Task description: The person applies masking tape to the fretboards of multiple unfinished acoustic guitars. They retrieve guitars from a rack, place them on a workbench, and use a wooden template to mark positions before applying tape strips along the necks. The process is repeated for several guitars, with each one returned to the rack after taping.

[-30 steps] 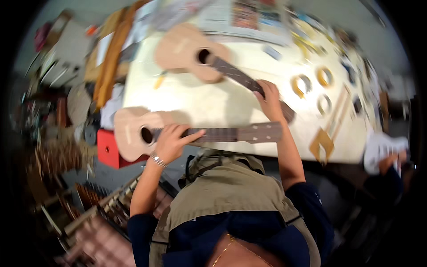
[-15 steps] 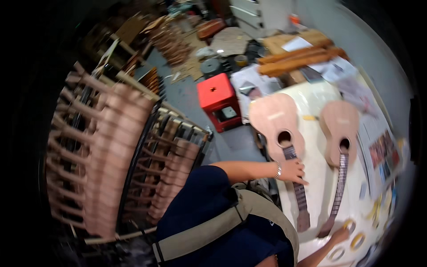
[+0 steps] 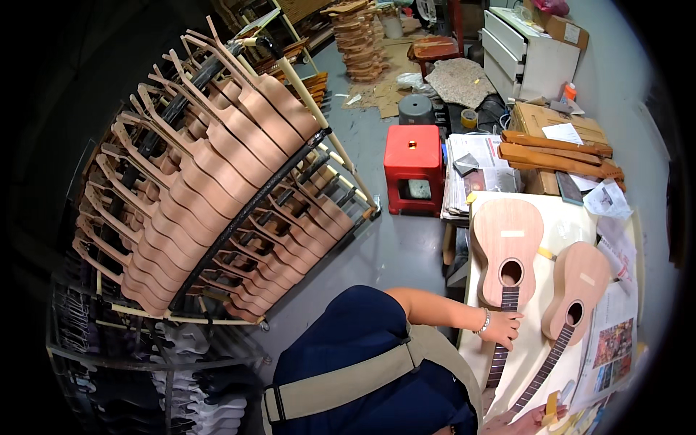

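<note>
Two unfinished, stringless ukuleles of pale pinkish wood lie face up on the white-topped bench at the right. Across the dark fretboard of the nearer-left ukulele (image 3: 512,243) lies my left hand (image 3: 500,328), its fingers apart, just below the body. The other ukulele (image 3: 586,281) rests to its right, its neck slanting down toward my right hand (image 3: 531,422). At the lower edge, that hand is closed on a roll of yellowish tape (image 3: 552,407); part of the hand is cut off by the picture's edge.
A rolling rack (image 3: 217,196) packed with ukulele bodies and necks stands at the left. Beyond the bench's left corner is a red stool (image 3: 412,165), beside stacked newspapers (image 3: 482,177). Brown wooden pieces (image 3: 551,154) lie at the bench's far end, and printed sheets (image 3: 609,355) along its right.
The view has swung, so the bench sits lower and further right. My left hand stays on the ukulele's neck. My right hand, with the tape, now appears lower, by the other ukulele's neck.
</note>
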Available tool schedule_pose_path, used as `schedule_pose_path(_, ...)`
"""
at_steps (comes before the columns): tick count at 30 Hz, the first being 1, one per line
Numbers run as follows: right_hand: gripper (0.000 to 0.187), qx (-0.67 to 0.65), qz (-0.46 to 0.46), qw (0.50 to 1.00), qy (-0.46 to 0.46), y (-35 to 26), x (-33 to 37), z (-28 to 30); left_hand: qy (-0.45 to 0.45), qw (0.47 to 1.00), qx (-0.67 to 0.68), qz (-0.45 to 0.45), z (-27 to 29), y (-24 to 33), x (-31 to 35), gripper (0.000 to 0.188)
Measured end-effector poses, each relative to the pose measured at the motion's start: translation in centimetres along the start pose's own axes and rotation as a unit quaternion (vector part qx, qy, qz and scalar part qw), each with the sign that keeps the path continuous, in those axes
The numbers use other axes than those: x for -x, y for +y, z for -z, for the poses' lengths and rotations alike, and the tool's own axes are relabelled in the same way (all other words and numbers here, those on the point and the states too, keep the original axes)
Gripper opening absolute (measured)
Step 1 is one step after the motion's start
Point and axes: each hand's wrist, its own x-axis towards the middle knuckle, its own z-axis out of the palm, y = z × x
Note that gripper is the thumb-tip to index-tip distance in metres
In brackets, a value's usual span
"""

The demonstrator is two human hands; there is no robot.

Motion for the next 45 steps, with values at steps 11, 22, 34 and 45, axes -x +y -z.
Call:
schedule_pose_path(11,0.037,-0.153,-0.034,0.983,0.094,-1.7,3.6,-2.0,-0.037,0.938,0.289,0.188,6.3,2.5,-2.1,0.027)
schedule_pose_path(22,0.026,-0.185,0.052,0.966,0.172,-6.1,8.0,-9.6,-0.006,0.563,0.744,0.359,9.5,6.3,-3.4,0.036)
schedule_pose_path(34,0.046,-0.74,-0.004,0.635,0.223,-3.9,14.0,2.2,0.015,0.659,0.553,0.511,11.6,-3.4,1.2,0.009)
schedule_pose_path(45,0.087,0.312,-0.123,0.915,0.225,-1.2,11.1,-0.7,-0.036,0.865,0.278,0.415,9.7,-8.9,2.3,0.027)
